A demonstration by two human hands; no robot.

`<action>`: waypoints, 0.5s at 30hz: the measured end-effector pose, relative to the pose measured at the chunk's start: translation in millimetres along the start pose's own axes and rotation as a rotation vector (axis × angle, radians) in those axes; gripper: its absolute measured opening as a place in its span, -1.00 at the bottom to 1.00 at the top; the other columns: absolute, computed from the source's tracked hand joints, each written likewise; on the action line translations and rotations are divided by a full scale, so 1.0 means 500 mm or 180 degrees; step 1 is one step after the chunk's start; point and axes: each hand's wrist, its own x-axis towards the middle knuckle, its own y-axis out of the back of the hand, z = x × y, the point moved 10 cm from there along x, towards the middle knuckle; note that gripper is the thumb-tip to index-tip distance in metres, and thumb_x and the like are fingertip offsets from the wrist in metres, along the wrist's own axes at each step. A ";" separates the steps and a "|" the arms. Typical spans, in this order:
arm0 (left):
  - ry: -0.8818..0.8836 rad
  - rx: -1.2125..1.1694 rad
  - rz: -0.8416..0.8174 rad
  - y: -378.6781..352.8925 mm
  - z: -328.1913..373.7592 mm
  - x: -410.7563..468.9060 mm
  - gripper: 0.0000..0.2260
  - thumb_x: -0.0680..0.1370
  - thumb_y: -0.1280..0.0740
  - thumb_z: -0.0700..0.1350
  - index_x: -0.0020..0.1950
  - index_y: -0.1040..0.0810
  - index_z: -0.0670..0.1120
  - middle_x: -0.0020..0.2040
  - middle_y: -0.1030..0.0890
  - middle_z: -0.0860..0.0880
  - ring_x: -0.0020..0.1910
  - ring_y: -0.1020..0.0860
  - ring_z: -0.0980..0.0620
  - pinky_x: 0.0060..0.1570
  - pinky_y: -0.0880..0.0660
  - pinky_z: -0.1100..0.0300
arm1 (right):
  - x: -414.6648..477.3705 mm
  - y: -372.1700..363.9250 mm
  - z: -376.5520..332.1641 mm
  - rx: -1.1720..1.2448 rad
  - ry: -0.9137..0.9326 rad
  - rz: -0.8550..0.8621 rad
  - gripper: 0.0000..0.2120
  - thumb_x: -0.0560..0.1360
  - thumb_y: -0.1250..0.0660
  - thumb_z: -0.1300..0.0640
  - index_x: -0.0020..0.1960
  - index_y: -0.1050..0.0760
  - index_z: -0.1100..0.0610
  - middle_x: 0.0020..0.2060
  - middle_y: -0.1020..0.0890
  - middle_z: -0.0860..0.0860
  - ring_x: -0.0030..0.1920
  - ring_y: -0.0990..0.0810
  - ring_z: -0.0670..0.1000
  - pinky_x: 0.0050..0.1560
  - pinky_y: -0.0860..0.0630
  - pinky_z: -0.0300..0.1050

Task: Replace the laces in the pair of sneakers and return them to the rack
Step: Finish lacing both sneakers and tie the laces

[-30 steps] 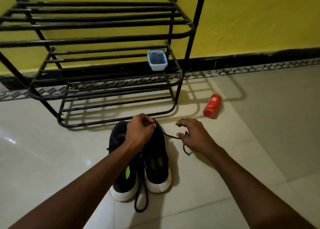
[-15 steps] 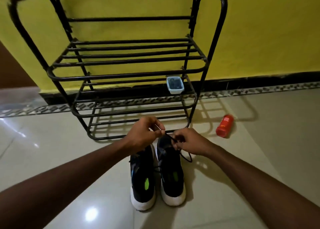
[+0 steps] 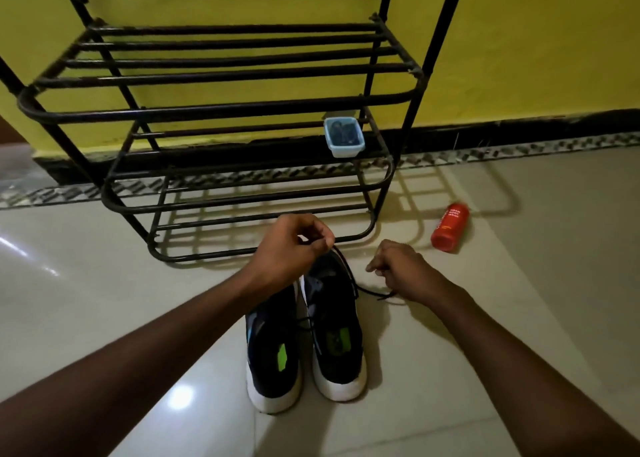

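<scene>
Two dark sneakers with white soles stand side by side on the floor, heels toward me: the left sneaker [image 3: 272, 352] and the right sneaker [image 3: 337, 332]. My left hand [image 3: 291, 248] hovers over their toes and pinches a black lace [image 3: 349, 276] that runs down along the right sneaker. My right hand [image 3: 401, 269], just right of that sneaker, holds the other part of the lace, whose end [image 3: 382, 295] trails on the floor. The black metal shoe rack [image 3: 242, 110] stands right behind the sneakers.
A small pale blue tub [image 3: 344, 137] with dark contents sits on the rack's middle shelf at the right. A red bottle [image 3: 450, 227] lies on the tiled floor to the right of the rack. A yellow wall stands behind.
My right hand has drawn away from the left hand to the right, pulling the lace out sideways. The view has dropped and moved closer to the rack.
</scene>
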 end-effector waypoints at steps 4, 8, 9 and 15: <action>-0.0209 0.0110 0.0085 0.000 0.044 0.000 -0.91 0.59 -0.41 -0.15 -0.08 -0.66 0.02 -0.16 -0.66 0.08 -0.29 -0.61 0.15 -0.31 -0.58 0.18 | -0.023 0.020 -0.053 -0.0177 0.0184 0.0218 -0.41 0.39 -0.28 0.43 0.26 -0.58 -0.10 0.42 -0.42 -0.11 0.46 -0.32 0.01 0.31 -0.31 0.04; -0.0244 0.0116 0.0151 0.009 0.062 -0.010 -0.94 0.59 -0.41 -0.14 -0.05 -0.67 -0.01 -0.10 -0.67 0.06 -0.18 -0.66 0.07 -0.22 -0.67 0.02 | -0.041 0.038 -0.053 -0.0165 0.0096 0.0292 -0.73 0.45 -0.49 0.09 0.14 -0.59 -0.07 0.31 -0.38 -0.08 0.38 -0.33 0.03 0.21 -0.29 0.06; -0.0239 0.0109 0.0145 0.010 0.062 -0.012 -0.94 0.59 -0.41 -0.14 -0.05 -0.67 -0.01 -0.10 -0.68 0.05 -0.18 -0.66 0.06 -0.21 -0.67 -0.01 | -0.045 0.038 -0.046 -0.0335 -0.0010 0.0278 -0.78 0.44 -0.50 -0.03 0.07 -0.61 -0.05 0.23 -0.39 -0.05 0.33 -0.33 0.04 0.17 -0.30 0.06; -0.0186 0.0090 0.0096 0.008 0.053 -0.024 -0.92 0.58 -0.43 -0.15 -0.09 -0.66 0.00 -0.14 -0.68 0.04 -0.28 -0.65 0.01 -0.25 -0.66 -0.06 | -0.056 0.025 0.040 0.0020 -0.0430 0.0169 -0.60 0.48 -0.46 -0.09 -0.40 -0.38 0.02 -0.34 -0.40 -0.02 -0.26 -0.45 0.02 -0.24 -0.33 -0.12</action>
